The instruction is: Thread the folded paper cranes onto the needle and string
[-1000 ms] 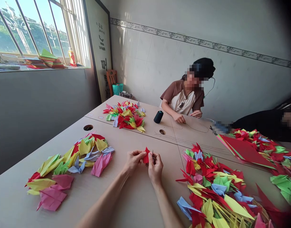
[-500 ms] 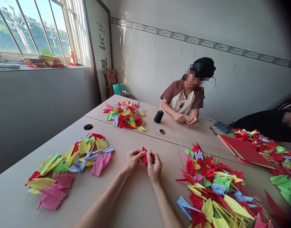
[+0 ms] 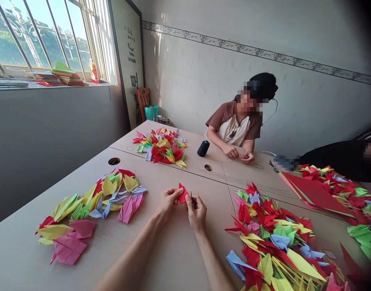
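Above the light wooden table, a small folded red paper piece (image 3: 183,195) is held up between both hands. My left hand (image 3: 170,200) is closed, pinching its left edge between thumb and fingers. My right hand (image 3: 196,212) is closed around a small dark pointed tool (image 3: 191,196), whose kind I cannot make out, with the tip standing up. The right thumb touches the paper's lower right edge. A pile of colourful folded paper pieces (image 3: 276,238) lies to the right of my hands, and a curved band of more folded pieces (image 3: 91,198) lies to the left.
Opposite sits a person (image 3: 236,121) handling thread. A dark thread spool (image 3: 203,148) stands beside a far heap of folded paper (image 3: 161,143). Flat red sheets (image 3: 315,198) lie at the right. The table has round holes (image 3: 114,161). Another person's dark sleeve (image 3: 333,159) is at the right.
The red paper has been tilted and raised slightly, showing more of its flat face. My left hand has shifted slightly left and up. The right hand stays almost in place.
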Tool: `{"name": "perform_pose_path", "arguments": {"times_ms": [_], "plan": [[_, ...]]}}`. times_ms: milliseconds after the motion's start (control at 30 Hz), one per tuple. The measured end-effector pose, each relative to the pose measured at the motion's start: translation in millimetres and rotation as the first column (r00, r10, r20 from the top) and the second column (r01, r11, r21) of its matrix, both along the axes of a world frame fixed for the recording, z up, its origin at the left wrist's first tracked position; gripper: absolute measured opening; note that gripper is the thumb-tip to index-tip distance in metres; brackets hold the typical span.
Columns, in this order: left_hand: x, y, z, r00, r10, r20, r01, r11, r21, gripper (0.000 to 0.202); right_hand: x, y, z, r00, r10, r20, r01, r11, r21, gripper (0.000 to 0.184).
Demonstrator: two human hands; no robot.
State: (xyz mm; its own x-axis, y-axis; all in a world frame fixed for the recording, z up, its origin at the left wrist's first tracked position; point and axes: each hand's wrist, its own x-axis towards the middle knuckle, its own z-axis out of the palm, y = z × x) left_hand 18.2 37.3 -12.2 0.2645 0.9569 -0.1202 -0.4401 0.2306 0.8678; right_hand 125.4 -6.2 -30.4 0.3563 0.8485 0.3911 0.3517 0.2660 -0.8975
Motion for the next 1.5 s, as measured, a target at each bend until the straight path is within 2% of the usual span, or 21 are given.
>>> {"name": "perform_pose_path", "arguments": {"times_ms": [67, 133, 267, 400, 533, 633, 767, 933, 1500], "plan": [[1, -1, 1.0, 0.999, 0.026, -0.041, -0.025, 0.999, 0.044, 0.033, 0, 0, -0.2, 1.000, -0.010, 0.026, 0.010, 1.000, 0.005, 0.032], [2, -4, 2.5, 0.991, 0.080, -0.104, -0.062, 0.985, 0.162, 0.034, -1, -1, 0.9, 0.999, -0.022, 0.050, 0.021, 1.000, 0.019, 0.032], [7, -9, 2.3, 0.955, 0.225, -0.194, -0.125, 0.896, 0.426, 0.030, -3, -3, 4.8, 0.997, -0.030, 0.078, 0.026, 0.999, 0.042, 0.033], [11, -10, -2.2, 0.927, 0.285, -0.243, -0.126, 0.848, 0.514, 0.025, -3, -2, 4.6, 0.996, -0.025, 0.088, 0.022, 0.999, 0.038, 0.034], [10, -7, -4.2, 0.944, 0.264, -0.198, -0.146, 0.872, 0.468, 0.025, -2, -1, 1.7, 0.998, -0.012, 0.063, 0.011, 1.000, 0.024, 0.032], [7, -2, -3.9, 0.932, 0.320, -0.170, -0.237, 0.893, 0.383, 0.028, -3, -2, 2.1, 0.997, 0.026, 0.067, -0.028, 0.999, 0.027, 0.028], [4, 3, -3.4, 0.909, 0.393, -0.137, -0.332, 0.883, 0.333, 0.030, -6, -4, 3.4, 0.981, 0.051, 0.189, -0.064, 0.996, 0.065, 0.026], [4, 4, -2.4, 0.905, 0.410, -0.117, -0.356, 0.878, 0.321, 0.030, -7, -4, 0.1, 0.952, 0.051, 0.302, -0.082, 0.993, 0.090, 0.020], [6, 4, -2.9, 0.905, 0.407, -0.126, -0.348, 0.877, 0.331, 0.030, -7, -3, 0.9, 0.946, 0.061, 0.318, -0.095, 0.991, 0.090, 0.022]]}}
